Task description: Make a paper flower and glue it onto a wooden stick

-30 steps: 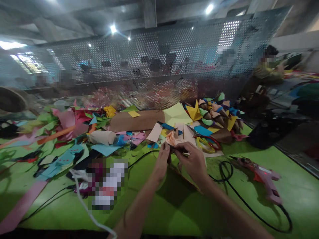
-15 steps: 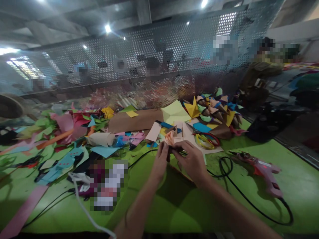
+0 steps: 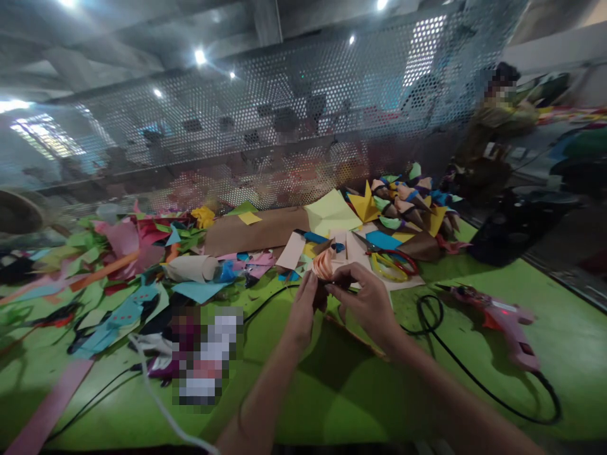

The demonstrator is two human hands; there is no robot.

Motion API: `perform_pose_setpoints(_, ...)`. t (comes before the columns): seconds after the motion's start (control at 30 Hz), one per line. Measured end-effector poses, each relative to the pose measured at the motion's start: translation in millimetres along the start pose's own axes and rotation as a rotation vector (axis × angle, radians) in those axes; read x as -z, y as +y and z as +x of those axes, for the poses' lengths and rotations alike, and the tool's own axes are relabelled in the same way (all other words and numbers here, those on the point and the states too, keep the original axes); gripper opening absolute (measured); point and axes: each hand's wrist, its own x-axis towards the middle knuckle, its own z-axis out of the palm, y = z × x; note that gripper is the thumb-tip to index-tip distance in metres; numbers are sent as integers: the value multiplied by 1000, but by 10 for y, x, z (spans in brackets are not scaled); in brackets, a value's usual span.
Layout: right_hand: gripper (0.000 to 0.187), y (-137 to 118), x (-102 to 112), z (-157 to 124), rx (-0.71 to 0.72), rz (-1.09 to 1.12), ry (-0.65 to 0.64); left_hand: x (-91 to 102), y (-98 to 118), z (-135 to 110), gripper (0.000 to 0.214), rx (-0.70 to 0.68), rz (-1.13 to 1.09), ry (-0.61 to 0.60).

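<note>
Both my hands meet above the green table [image 3: 332, 392] near its middle. My left hand [image 3: 302, 309] and my right hand [image 3: 367, 300] pinch a small folded peach paper piece [image 3: 324, 262] that fans out above my fingertips. The fingers of both hands are closed round its lower end, where something dark shows between them. Just beyond lie loose paper sheets and scissors with red and yellow handles [image 3: 391, 262].
A pink glue gun [image 3: 497, 319] with a black cord [image 3: 455, 366] lies at the right. Paper cones [image 3: 408, 208] pile at the back right, coloured scraps [image 3: 142, 246] at the left. A perforated metal screen [image 3: 284, 126] backs the table. Another person [image 3: 497, 120] sits far right.
My hands with the peach paper piece have stayed together and shifted only slightly; the camera has tilted a little. My right fingers have curled higher round the piece.
</note>
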Motion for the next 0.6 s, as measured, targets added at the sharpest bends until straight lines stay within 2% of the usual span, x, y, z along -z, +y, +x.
perform_pose_setpoints(0.27, 13, -26, 35, 29, -69, 108, -47, -5, -4, 14, 43, -1, 16, -59)
perform_pose_setpoints(0.6, 15, 18, 26, 3, -63, 8, -11, -32, -9, -4, 41, 22, -38, -46)
